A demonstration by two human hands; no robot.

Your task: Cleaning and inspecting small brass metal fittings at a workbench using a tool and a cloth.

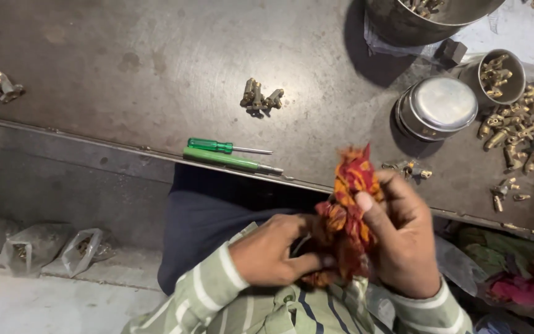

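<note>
Both hands, left (267, 252) and right (403, 238), clutch the crumpled red-and-orange patterned cloth (346, 213) in closed fingers over the lap; any small part inside could slip out unseen.

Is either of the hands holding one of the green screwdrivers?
No, both hands grip a red-orange cloth; the screwdrivers lie on the workbench.

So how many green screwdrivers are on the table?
2. Both lie side by side near the table's front edge: the shorter dark green screwdriver behind, the longer light green screwdriver in front. Others may be hidden behind the hands and cloth.
</note>
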